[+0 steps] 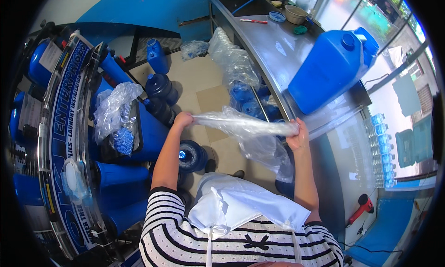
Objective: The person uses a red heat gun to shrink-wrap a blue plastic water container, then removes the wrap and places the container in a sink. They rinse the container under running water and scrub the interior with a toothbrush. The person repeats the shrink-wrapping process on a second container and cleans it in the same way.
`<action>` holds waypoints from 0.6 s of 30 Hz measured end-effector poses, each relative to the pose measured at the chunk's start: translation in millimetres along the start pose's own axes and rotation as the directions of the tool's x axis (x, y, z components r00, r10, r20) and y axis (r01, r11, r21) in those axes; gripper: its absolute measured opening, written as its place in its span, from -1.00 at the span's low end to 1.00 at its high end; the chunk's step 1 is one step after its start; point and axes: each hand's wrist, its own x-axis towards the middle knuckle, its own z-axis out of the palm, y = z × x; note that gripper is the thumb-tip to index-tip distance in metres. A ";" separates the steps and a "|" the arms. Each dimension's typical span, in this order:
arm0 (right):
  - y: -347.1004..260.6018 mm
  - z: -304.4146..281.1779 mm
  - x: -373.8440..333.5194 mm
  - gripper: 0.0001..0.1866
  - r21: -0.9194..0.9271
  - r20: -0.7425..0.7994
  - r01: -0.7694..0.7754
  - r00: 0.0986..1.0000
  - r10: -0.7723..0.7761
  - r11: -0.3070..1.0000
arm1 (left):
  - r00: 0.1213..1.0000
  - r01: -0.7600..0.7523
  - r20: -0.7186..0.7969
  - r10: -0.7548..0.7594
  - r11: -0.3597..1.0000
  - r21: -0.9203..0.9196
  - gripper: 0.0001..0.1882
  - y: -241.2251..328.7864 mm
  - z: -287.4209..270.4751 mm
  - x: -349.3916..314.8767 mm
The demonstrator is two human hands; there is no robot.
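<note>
A clear plastic bag [243,125] is stretched between my two hands at about waist height. My left hand [184,120] grips its narrow, gathered end. My right hand [299,135] is closed around the other end, near the metal counter's front edge. Loose film hangs down from the middle of the bag toward the floor. Below my left forearm stands a blue round water jug [193,157] with its neck facing up. A white apron [250,202] covers my front.
The steel counter [282,47] on the right holds a large blue container [329,72]. More plastic film [232,58] and jugs lie beneath it. At left stand blue bins [155,132], crumpled plastic [116,107] and a rack [69,128]. A red heat gun [362,207] hangs at lower right.
</note>
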 end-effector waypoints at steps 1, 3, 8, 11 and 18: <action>-0.6 -13.9 2.0 -0.86 -0.072 0.068 0.002 0.998 0.003 0.997 | 0.997 0.064 0.055 -0.049 0.945 -0.320 -0.68 -10.6 -7.4 0.8; 17.8 -41.2 4.7 -0.79 -0.470 -0.138 -0.066 0.990 0.001 0.880 | 0.956 0.054 0.215 0.198 0.602 -0.797 -0.74 -29.5 -16.9 -3.9; 78.4 -59.6 9.0 -0.64 -0.967 -0.176 -0.217 0.948 -0.264 -0.134 | 0.639 0.232 0.192 0.745 0.051 -0.971 -0.65 -23.8 -46.4 -18.9; 96.0 -6.0 27.4 -0.53 -0.869 0.011 -0.245 0.860 -0.511 -0.430 | 0.657 0.047 0.344 0.671 0.419 -0.907 -0.50 8.5 -50.5 -41.8; 154.6 160.9 78.8 -0.62 -0.884 0.341 0.375 0.925 0.165 -0.278 | 0.479 -0.855 0.442 0.758 0.517 0.040 -0.21 88.1 -5.5 -81.3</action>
